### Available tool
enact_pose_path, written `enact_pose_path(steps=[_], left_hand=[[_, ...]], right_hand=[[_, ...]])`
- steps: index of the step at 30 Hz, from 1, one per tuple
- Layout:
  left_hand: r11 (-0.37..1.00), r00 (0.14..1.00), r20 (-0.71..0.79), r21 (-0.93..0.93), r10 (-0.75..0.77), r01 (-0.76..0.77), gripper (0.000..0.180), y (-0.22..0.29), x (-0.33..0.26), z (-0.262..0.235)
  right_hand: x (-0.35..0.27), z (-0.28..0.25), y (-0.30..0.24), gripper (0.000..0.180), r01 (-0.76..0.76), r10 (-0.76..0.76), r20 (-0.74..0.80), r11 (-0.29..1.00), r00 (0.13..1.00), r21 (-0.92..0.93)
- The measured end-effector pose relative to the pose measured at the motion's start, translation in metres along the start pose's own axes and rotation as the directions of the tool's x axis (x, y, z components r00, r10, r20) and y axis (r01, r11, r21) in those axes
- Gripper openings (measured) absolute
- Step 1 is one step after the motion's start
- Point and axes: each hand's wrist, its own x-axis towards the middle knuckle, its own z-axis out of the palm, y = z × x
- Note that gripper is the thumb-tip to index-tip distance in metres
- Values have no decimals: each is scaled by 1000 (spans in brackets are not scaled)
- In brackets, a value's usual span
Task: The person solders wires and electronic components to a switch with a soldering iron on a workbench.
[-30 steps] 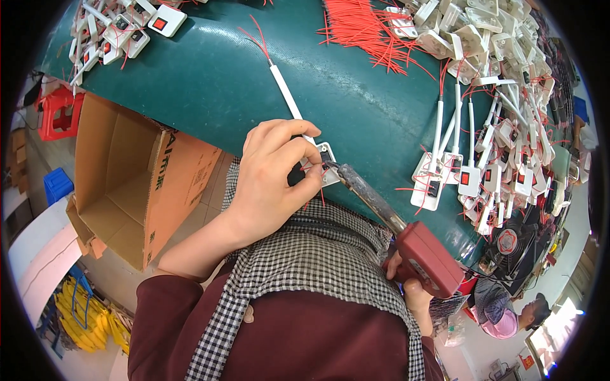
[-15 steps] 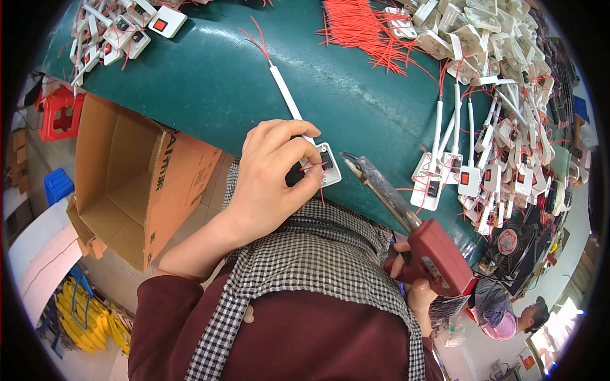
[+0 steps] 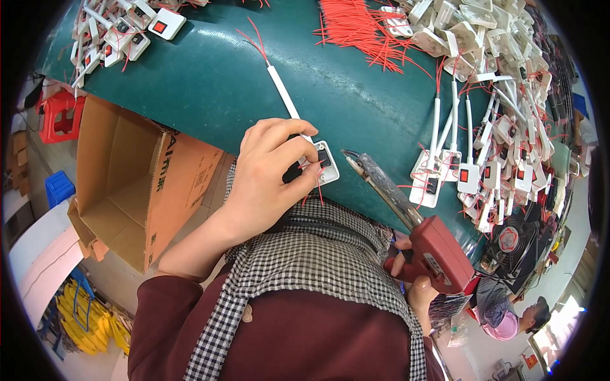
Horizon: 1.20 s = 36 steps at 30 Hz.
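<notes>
A small white switch housing (image 3: 332, 173) lies at the table's near edge, its inside up and a black switch in it. From it a white tube (image 3: 281, 90) runs away from me, ending in two red wires. My left hand (image 3: 257, 174) rests over the housing, thumb and forefinger pinching a thin red wire beside the switch; the other fingers curl above the tube. My right hand (image 3: 416, 289) is wrapped round the grip of a dark red soldering gun (image 3: 441, 254), partly hidden behind it. The gun's tip points at the housing, a small gap to its right.
Several wired switch housings (image 3: 469, 179) lie to the right, beside a large heap of white plastic parts (image 3: 492, 38). Cut red wires (image 3: 359, 32) are piled at the back. More switch units (image 3: 121, 38) sit far left. An open cardboard box (image 3: 171, 197) stands left, below the table.
Both hands hold nearly the same pose. The view has shifted very slightly; the soldering gun's tip stays just right of the housing.
</notes>
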Motion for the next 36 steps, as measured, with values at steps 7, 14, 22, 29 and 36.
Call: enact_pose_path(steps=[7, 14, 22, 29, 36], left_hand=[[999, 999, -48, 36, 14, -12, 15, 1, -1, 5], [998, 997, -80, 55, 21, -17, 15, 0, -2, 7], [998, 986, 156, -24, 62, -59, 44, -5, 6, -16], [964, 945, 288, 166, 154, -208, 69, -9, 3, -19], [921, 952, 77, 238, 298, -307, 54, -10, -2, -6]], right_hand=[[0, 0, 0, 97, -10, 10, 11, 1000, 1000, 8], [2, -2, 2, 97, -5, 4, 25, 1000, 1000, 19], [0, -2, 3, 91, 20, -20, 0, 999, 1000, 35], [-2, -2, 3, 89, 11, -10, -18, 999, 1000, 46], [1, 4, -1, 88, 138, -135, -149, 990, 980, 8]])
